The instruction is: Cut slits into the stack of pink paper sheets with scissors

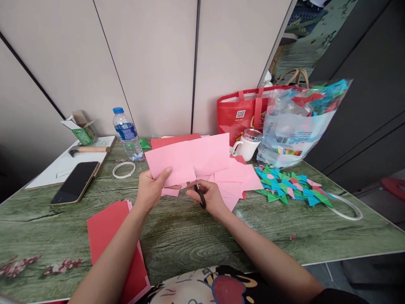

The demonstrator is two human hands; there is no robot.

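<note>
My left hand (153, 188) pinches the lower left part of a pink sheet of paper (190, 154), thumb on the near face, and holds it up above the table. My right hand (207, 196) grips a pair of scissors (200, 195) by the black handles. The blade points upward at the lower middle of the sheet, one blade showing in front of the paper. Behind and below lie several loose pink paper pieces (230, 179), with red paper (174, 140) at the back. Beside my left forearm rests a stack of red and pink sheets (107, 230).
At the right sits a pile of small folded paper pieces (289, 185) next to a white ring (351, 213). A plastic bag (294, 131), white mug (248, 145) and red bag (229, 118) stand behind. Leftward are a bottle (128, 135), tape roll (124, 169), phone (76, 182) and hammer (91, 149).
</note>
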